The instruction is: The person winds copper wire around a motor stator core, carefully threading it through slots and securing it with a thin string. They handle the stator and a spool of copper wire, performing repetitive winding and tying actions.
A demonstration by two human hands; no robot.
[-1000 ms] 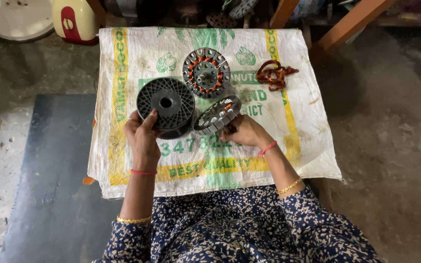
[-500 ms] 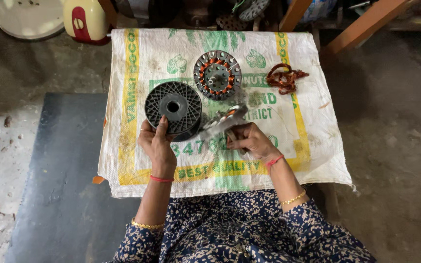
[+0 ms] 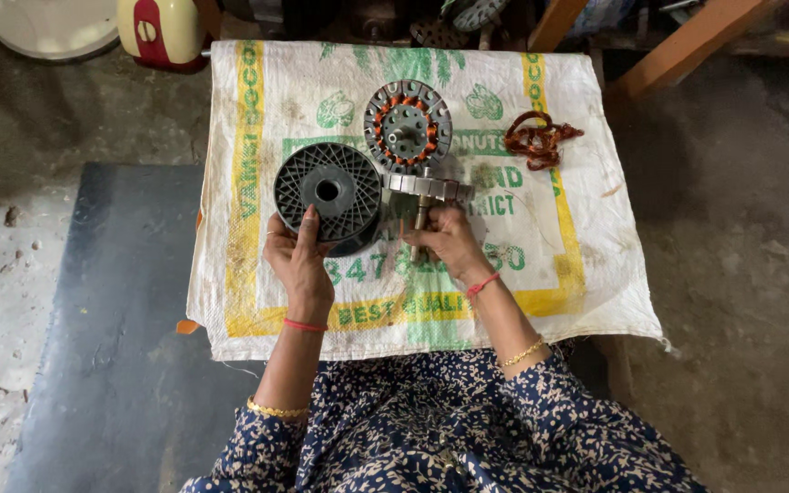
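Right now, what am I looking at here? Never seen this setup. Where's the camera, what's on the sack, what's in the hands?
There is no machine: a person works with two bare hands, and the single camera sits on their head and looks straight down.

A printed woven sack is spread as the work surface. On it lie a round dark ribbed plastic housing, a round motor stator with copper-coloured windings, and a loose tangle of copper wire.

The left hand rests on the near edge of the ribbed housing. The right hand holds a metal shaft upright, with a toothed metal ring at its top seen edge-on, beside the housing.

Beyond the sack, at the top left, stands a cream and red appliance.
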